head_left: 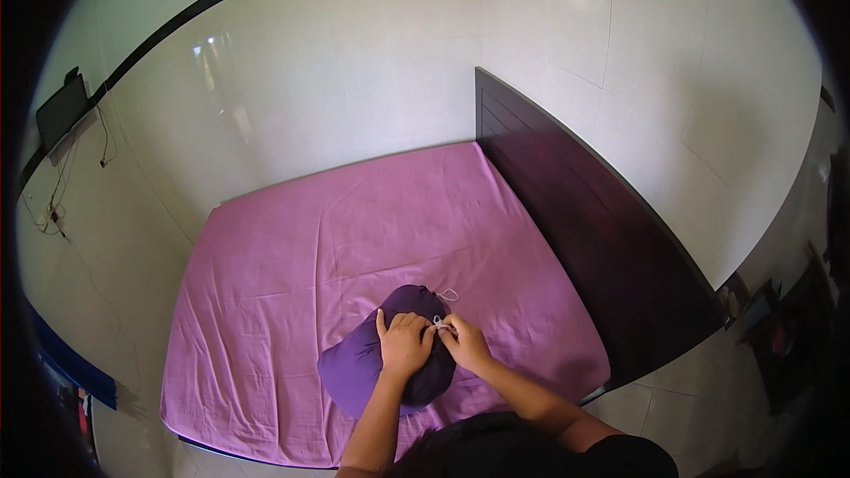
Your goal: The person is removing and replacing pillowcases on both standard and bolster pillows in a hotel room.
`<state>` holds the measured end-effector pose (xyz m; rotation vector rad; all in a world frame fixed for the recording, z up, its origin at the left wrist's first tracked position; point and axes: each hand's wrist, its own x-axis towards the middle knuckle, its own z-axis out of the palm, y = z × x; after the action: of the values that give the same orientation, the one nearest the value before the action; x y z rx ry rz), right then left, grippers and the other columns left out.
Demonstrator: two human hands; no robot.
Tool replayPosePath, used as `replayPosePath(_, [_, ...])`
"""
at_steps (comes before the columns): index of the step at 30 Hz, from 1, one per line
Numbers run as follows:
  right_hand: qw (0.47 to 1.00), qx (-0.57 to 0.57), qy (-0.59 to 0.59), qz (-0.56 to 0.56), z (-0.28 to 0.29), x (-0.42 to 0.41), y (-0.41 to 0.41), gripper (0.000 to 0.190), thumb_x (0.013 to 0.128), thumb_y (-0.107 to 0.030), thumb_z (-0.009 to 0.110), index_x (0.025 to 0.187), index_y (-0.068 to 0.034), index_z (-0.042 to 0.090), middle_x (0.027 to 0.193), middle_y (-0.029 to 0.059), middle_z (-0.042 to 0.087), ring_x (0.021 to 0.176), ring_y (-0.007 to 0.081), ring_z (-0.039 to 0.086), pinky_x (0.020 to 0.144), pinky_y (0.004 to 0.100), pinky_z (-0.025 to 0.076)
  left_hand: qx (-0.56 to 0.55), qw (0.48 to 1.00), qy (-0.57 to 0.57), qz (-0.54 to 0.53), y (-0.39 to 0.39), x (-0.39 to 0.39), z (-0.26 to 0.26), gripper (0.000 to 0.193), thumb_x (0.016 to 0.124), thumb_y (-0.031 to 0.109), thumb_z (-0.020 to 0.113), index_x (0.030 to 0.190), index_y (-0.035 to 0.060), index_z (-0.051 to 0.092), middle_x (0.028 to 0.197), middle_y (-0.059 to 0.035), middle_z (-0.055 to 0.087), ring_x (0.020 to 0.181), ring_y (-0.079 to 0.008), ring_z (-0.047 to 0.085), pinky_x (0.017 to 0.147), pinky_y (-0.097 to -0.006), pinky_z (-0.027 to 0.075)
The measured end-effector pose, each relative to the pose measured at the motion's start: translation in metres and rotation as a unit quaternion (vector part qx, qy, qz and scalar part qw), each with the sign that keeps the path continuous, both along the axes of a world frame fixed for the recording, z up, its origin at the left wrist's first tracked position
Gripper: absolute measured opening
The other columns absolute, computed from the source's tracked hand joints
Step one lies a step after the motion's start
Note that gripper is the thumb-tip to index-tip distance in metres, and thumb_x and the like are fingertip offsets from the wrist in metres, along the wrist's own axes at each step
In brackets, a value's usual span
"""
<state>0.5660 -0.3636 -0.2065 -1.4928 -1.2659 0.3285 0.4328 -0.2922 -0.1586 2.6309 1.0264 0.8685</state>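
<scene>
A stuffed purple fabric bag [352,372], darker on its right side, lies on the near part of a bed with a pink fitted sheet [265,318]. My left hand [406,342] rests on top of the bag, its thumb and index finger pinching a knotted white drawstring cord [438,322]. From the right, my right hand [465,344] pinches the same cord, close to the left fingertips. A loose loop of white cord [449,295] sticks out just beyond the hands, at the bag's far right edge.
A dark wooden headboard [571,212] borders the bed on the right. Pale tiled walls [398,66] stand behind it. At the left, a dark screen [63,111] with hanging cables is on the wall, above a blue cloth [73,358].
</scene>
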Motion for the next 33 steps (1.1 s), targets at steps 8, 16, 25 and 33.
replayPosePath(8, [0.974, 0.048, 0.210, 0.063, -0.020, 0.015, 0.009, 0.004, 0.087, -0.008, 0.055, 0.087, -0.004, 0.056, 0.086, 0.0086, 0.060, 0.071, 0.0195, 0.059, 0.063, 0.0274, 0.045, 0.001, 1.000, -0.003, -0.014, 0.007, -0.004, -0.002, 0.016, 0.085, 0.028, 0.062, 0.082, 0.0129, 0.065, 0.083, -0.0008, 0.060, 0.093, -0.0206, 0.059, 0.109, -0.0572, 0.023])
replayPosePath(16, [0.865, 0.110, 0.441, 0.214, -0.011, 0.015, 0.013, 0.004, 0.086, -0.009, 0.055, 0.085, -0.008, 0.052, 0.087, 0.0030, 0.054, 0.074, 0.0094, 0.051, 0.064, 0.0221, 0.040, -0.001, 1.000, -0.018, -0.009, 0.050, 0.004, -0.015, 0.016, 0.086, 0.029, 0.062, 0.085, 0.0135, 0.067, 0.085, -0.0014, 0.061, 0.094, -0.0218, 0.060, 0.108, -0.0602, 0.023])
replayPosePath(25, [0.910, -0.192, 0.288, 0.229, 0.008, 0.026, 0.023, 0.016, 0.093, -0.016, 0.054, 0.101, -0.004, 0.060, 0.084, 0.0022, 0.055, 0.066, 0.0089, 0.051, 0.057, 0.0219, 0.039, -0.040, 0.999, -0.002, 0.011, 0.079, -0.002, -0.024, 0.017, 0.087, 0.030, 0.061, 0.086, 0.0153, 0.069, 0.086, -0.0005, 0.062, 0.096, -0.0208, 0.060, 0.109, -0.0608, 0.022])
replayPosePath(33, [0.899, 0.087, 0.202, 0.378, -0.010, 0.036, 0.043, 0.035, 0.099, -0.027, 0.051, 0.115, 0.001, 0.063, 0.066, -0.0022, 0.049, 0.057, 0.0061, 0.046, 0.055, 0.0206, 0.037, -0.052, 0.998, 0.004, 0.035, 0.089, -0.013, -0.033, 0.018, 0.087, 0.031, 0.061, 0.087, 0.0147, 0.069, 0.088, -0.0003, 0.063, 0.096, -0.0207, 0.060, 0.109, -0.0609, 0.022])
